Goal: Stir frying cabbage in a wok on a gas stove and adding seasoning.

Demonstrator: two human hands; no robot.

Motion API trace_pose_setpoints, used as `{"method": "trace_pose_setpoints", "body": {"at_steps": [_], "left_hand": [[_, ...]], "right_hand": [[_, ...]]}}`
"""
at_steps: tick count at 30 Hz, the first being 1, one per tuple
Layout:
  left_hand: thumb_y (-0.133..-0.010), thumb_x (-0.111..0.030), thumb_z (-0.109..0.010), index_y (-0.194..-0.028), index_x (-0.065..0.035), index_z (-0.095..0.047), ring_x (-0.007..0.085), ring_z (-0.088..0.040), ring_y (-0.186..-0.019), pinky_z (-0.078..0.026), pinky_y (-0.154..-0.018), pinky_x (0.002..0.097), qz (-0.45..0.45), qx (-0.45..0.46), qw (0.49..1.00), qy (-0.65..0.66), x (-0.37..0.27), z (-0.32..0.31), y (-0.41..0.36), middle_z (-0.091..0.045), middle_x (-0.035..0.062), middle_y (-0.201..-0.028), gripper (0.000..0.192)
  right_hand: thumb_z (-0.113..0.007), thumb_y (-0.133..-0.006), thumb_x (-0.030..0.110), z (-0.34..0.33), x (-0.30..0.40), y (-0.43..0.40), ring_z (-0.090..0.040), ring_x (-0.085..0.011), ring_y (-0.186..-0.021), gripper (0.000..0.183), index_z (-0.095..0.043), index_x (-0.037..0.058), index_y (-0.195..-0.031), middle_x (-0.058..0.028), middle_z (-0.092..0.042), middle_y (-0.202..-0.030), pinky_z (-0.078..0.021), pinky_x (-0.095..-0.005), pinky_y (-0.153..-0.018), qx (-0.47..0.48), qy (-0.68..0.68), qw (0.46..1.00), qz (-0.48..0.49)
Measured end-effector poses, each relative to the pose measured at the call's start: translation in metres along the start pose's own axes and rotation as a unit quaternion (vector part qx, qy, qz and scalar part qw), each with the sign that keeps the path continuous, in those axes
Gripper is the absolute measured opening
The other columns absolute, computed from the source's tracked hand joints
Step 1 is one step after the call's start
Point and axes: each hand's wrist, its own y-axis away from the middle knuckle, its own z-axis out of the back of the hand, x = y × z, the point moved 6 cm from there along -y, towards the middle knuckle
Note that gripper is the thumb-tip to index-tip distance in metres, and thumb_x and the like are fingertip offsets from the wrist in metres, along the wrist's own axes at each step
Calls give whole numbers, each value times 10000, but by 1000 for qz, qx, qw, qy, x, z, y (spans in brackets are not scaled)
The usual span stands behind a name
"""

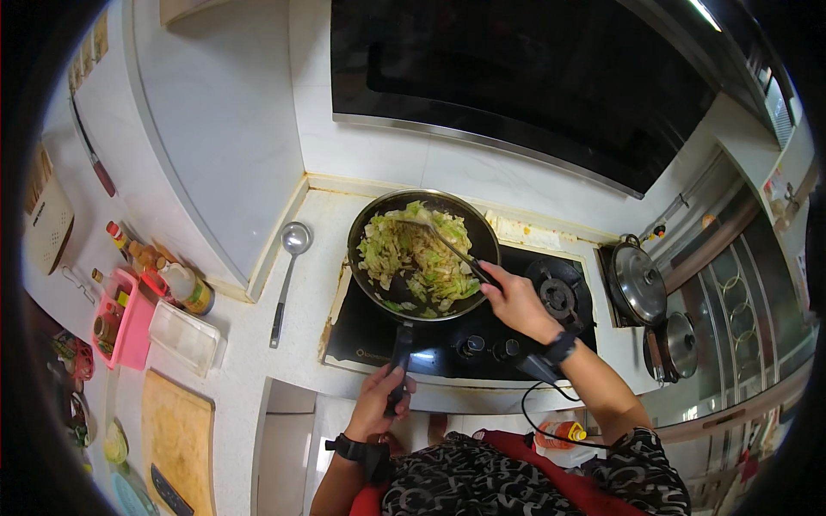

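A dark frying pan (423,313) with chopped cabbage (445,258) in it sits over the left side of a black glass gas hob (426,361). My left hand (381,396) is closed around the pan's black handle, which points towards me. In my right hand (519,303) is a spatula (445,242) with a black grip; its head lies among the cabbage, partly hidden. The right burner (557,293) has nothing on it, and two control knobs show below the pan.
A steel ladle (296,238) lies left of the hob. Further left stand a clear plastic container (184,338), bottles (187,287), a pink basket (139,335) and a wooden cutting board (177,426) with a knife (169,490). Lidded pots (637,284) stand at right; a range hood (503,71) hangs above.
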Motion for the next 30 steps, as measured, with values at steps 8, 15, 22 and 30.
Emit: {"method": "trace_pose_setpoints", "body": {"at_steps": [8, 15, 22, 30], "left_hand": [[-985, -240, -528, -1132, -57, -535, 93, -412, -453, -321, -404, 237, -7, -9, 1000, 5, 2, -4, 1, -557, 35, -739, 235], [-979, -218, -538, -946, -80, -527, 96, -414, -447, -323, -393, 247, -2, -9, 1000, 21, 7, -8, 1, -544, 26, -715, 142], [-979, -224, -534, -979, -88, -529, 95, -426, -447, -330, -389, 245, -11, -10, 1000, 13, 13, -13, 0, -539, 23, -718, 135], [-981, -226, -530, -1086, -99, -550, 94, -428, -459, -345, -400, 240, -1, -12, 1000, 24, 16, -13, 2, -547, 28, -748, 166]], "right_hand": [[-625, -850, 66, 2, 21, 44, -618, -434, -735, 488, -503, 30, -1321, -247, -615, -859, -516, -486, -650, 126, 131, 981, 68], [-643, -842, 56, 118, 41, 79, -635, -392, -727, 422, -579, 29, -1258, -241, -637, -801, -509, -442, -670, 193, 142, 968, 75], [-635, -853, 74, 34, -4, 43, -606, -426, -711, 396, -572, 4, -1238, -253, -611, -796, -510, -472, -657, 48, 132, 986, 93], [-622, -863, 60, -13, -14, -2, -603, -444, -754, 417, -536, 11, -1269, -272, -613, -834, -501, -485, -679, -11, 121, 989, 79]]}}
